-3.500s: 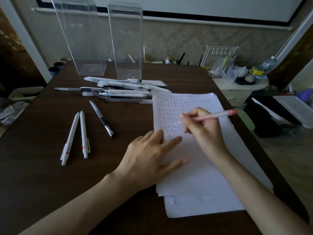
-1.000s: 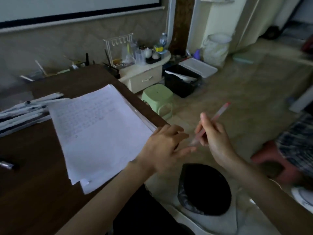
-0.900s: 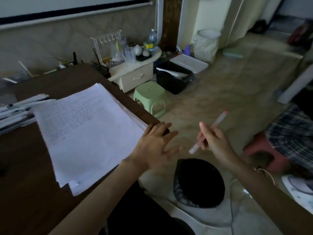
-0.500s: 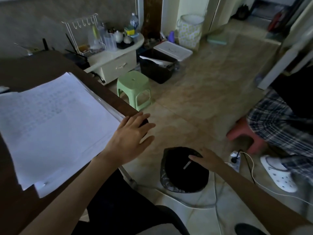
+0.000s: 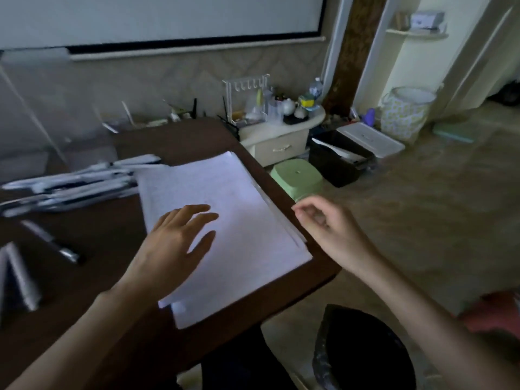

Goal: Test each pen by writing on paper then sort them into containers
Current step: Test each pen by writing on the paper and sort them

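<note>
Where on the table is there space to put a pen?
Bare table lies between the paper and the black pen, and beyond the paper's far edge. The pen pile crowds the back left.

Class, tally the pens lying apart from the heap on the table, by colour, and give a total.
White pens: 2
Black and silver pen: 1
Total: 3
The heap itself is too blurred to count.
</note>
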`<state>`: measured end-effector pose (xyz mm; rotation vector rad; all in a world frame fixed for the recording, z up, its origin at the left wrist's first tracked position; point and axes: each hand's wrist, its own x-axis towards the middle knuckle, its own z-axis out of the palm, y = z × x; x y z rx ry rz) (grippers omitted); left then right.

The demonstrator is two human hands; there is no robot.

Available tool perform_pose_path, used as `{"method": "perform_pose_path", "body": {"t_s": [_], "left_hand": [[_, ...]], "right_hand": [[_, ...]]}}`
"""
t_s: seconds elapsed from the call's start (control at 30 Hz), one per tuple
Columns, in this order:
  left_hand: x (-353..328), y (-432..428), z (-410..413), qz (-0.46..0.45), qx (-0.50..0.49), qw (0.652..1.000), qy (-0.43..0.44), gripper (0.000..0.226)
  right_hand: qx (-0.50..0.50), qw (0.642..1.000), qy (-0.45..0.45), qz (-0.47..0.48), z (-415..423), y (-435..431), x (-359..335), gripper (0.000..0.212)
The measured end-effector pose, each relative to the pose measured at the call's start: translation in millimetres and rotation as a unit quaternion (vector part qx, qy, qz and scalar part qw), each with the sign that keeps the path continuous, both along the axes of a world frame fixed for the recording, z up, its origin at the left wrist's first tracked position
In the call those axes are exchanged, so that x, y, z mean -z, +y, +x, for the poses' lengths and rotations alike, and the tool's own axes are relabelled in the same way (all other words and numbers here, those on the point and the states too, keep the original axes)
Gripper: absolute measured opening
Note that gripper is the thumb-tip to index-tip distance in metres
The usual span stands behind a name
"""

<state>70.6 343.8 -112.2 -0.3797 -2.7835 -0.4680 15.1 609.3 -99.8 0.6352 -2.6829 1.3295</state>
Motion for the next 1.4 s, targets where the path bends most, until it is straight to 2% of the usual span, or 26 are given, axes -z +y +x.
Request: {"method": "perform_pose_path", "body": {"t_s": [0.07,0.13,0.2,0.37,0.53,0.67,0.83,0.93,1.07,1.13,1.17,1.23,1.27,1.4], "left_hand": [[-1,-36,12,-0.009,-0.049,0.999,0.019,0.037],[2,-66,24,-0.019,-0.096,0.994,0.051,0.029],[8,-91,35,-0.018,-0.134,0.989,0.066,0.035],[28,-117,41,-0.049,-0.181,0.982,0.038,0.046],[35,-129,47,-0.054,-0.275,0.959,0.03,0.026],[37,-132,51,-0.008,-0.302,0.953,0.014,0.024],[33,-140,52,0.024,-0.345,0.937,0.043,0.014],[30,-144,53,0.047,-0.353,0.933,0.045,0.011],[31,-144,53,0.04,-0.349,0.935,0.055,0.011],[31,-142,53,0.035,-0.345,0.935,0.071,0.006],[32,-142,52,0.034,-0.34,0.936,0.082,0.006],[32,-138,49,0.025,-0.323,0.942,0.085,0.015],[31,-137,49,0.023,-0.309,0.947,0.08,0.019],[26,-122,48,0.024,-0.251,0.964,0.087,0.027]], "right_hand": [[-0.057,0.998,0.021,0.012,-17,-47,-8,0.011],[-0.109,0.993,0.041,0.027,-30,-94,-11,0.011],[-0.155,0.986,0.036,0.045,-39,-137,-11,0.013],[-0.224,0.971,0.033,0.072,-55,-226,-6,0.016],[-0.243,0.958,0.073,0.135,-72,-290,10,0.02],[-0.206,0.947,0.154,0.192,-79,-322,21,0.018],[-0.2,0.902,0.237,0.302,-82,-337,31,0.019],[-0.228,0.884,0.296,0.28,-76,-335,25,0.018],[-0.208,0.905,0.344,0.139,-56,-316,4,0.009],[-0.21,0.94,0.262,0.063,-44,-293,-6,0.007],[-0.229,0.957,0.176,0.023,-39,-278,-10,0.007],[-0.261,0.963,-0.026,-0.057,-34,-246,-15,0.01],[-0.258,0.958,-0.088,-0.085,-36,-233,-15,0.012],[-0.236,0.947,-0.162,-0.148,-49,-194,4,0.012]]}}
